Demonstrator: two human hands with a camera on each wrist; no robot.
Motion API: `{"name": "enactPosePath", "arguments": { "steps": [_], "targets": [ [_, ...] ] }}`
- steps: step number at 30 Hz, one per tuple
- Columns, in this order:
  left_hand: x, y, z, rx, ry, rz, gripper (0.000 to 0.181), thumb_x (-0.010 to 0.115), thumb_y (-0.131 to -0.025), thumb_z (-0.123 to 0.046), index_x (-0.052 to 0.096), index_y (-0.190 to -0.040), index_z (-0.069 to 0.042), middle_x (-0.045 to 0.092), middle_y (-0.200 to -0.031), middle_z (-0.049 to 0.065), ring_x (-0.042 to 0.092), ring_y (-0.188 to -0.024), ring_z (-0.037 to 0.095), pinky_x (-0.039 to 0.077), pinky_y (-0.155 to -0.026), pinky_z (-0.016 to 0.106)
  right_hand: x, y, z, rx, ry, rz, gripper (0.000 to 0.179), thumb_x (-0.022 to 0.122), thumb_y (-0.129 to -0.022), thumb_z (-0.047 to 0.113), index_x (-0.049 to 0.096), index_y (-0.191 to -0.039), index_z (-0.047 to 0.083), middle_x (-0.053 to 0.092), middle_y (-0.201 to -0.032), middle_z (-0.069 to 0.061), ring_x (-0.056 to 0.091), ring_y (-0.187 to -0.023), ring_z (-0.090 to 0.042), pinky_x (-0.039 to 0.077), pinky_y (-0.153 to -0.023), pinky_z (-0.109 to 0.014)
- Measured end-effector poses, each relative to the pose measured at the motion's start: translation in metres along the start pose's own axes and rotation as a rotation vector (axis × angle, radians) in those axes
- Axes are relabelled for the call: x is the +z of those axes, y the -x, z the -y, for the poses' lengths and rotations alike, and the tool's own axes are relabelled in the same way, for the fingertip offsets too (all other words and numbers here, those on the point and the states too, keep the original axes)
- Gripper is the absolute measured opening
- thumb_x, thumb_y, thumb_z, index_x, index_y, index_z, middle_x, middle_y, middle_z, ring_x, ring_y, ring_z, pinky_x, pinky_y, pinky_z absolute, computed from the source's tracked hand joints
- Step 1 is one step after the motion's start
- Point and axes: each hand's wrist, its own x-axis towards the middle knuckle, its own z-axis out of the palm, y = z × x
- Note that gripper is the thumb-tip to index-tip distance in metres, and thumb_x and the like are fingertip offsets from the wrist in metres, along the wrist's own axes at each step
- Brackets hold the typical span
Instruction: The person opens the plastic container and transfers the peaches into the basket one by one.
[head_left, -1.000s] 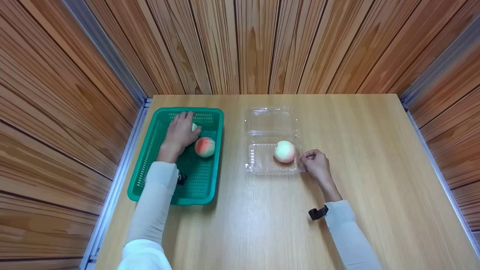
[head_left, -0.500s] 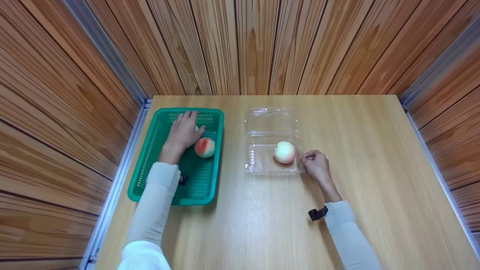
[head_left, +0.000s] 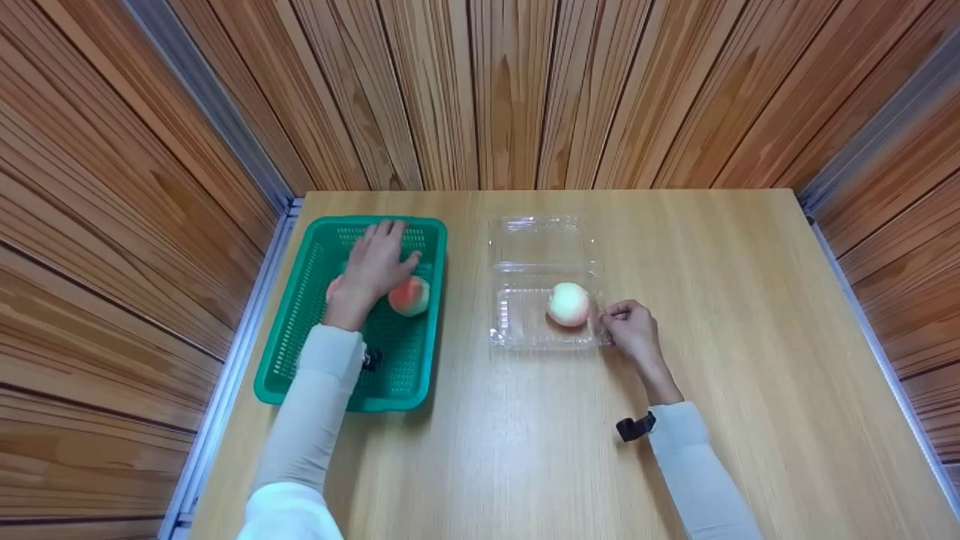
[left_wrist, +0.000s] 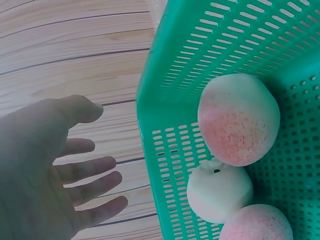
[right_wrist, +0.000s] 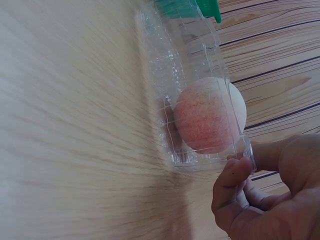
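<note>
My left hand is over the far part of the green basket. Its fingers look spread and hold nothing in the left wrist view. Below it in the basket lie a large red-and-white peach, a paler peach and a pinkish peach. From the head, one red peach shows beside the thumb, and the hand covers part of the others. My right hand pinches the right edge of an opened clear plastic clamshell box. One peach sits in the box's near half.
Both containers stand on a wooden table, the basket left of the box. Bare tabletop separates them. Wood-panelled walls rise behind and at both sides. A black wrist camera sits at the right cuff.
The left hand has shifted slightly right and opened out over the basket. A pink peach now shows left of its wrist, while the pale one is hidden. The right hand stays put.
</note>
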Motion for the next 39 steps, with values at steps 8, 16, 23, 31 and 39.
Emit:
{"name": "enactPosePath", "arguments": {
  "steps": [8, 16, 23, 31, 39],
  "targets": [
    [0.001, 0.000, -0.008, 0.023, 0.003, -0.005, 0.063, 0.062, -0.107, -0.036, 0.043, -0.159, -0.004, 0.044, -0.163, 0.023, 0.042, -0.151, 0.044, 0.032, -0.124, 0.067, 0.000, 0.000, 0.000, 0.009, -0.013, -0.002, 0.014, 0.064, -0.096, 0.005, 0.062, -0.106, -0.004, 0.059, -0.078, 0.003, 0.056, -0.063, -0.006, 0.046, -0.053, -0.019],
    [0.000, 0.000, -0.018, 0.053, 0.007, -0.014, 0.063, 0.063, -0.106, -0.036, 0.044, -0.158, -0.004, 0.047, -0.161, 0.022, 0.044, -0.149, 0.043, 0.035, -0.123, 0.067, -0.001, 0.001, 0.000, 0.007, -0.002, -0.009, 0.013, 0.064, -0.096, 0.005, 0.062, -0.106, -0.003, 0.059, -0.079, 0.002, 0.057, -0.064, -0.008, 0.046, -0.053, -0.019],
    [0.002, -0.001, -0.023, 0.073, 0.023, -0.017, 0.064, 0.064, -0.106, -0.036, 0.044, -0.158, -0.004, 0.046, -0.162, 0.022, 0.043, -0.150, 0.042, 0.035, -0.123, 0.066, 0.000, 0.000, 0.000, 0.007, 0.001, -0.011, 0.015, 0.064, -0.096, 0.005, 0.062, -0.107, -0.004, 0.060, -0.080, 0.002, 0.056, -0.064, -0.006, 0.046, -0.053, -0.019],
    [0.004, -0.003, -0.031, 0.115, 0.016, -0.027, 0.059, 0.064, -0.106, -0.037, 0.047, -0.155, -0.006, 0.051, -0.155, 0.020, 0.049, -0.143, 0.039, 0.042, -0.121, 0.059, 0.001, 0.001, 0.000, 0.003, 0.002, -0.010, 0.014, 0.064, -0.096, 0.006, 0.063, -0.106, -0.004, 0.060, -0.078, 0.003, 0.057, -0.062, -0.005, 0.046, -0.052, -0.018],
    [0.005, -0.006, -0.042, 0.110, 0.020, -0.013, 0.058, 0.065, -0.106, -0.035, 0.048, -0.155, -0.009, 0.052, -0.156, 0.018, 0.049, -0.143, 0.036, 0.041, -0.123, 0.057, 0.001, 0.001, 0.001, 0.008, 0.016, -0.004, 0.015, 0.066, -0.095, 0.007, 0.062, -0.106, -0.003, 0.060, -0.080, 0.002, 0.057, -0.062, -0.006, 0.046, -0.053, -0.019]
  ]
}}
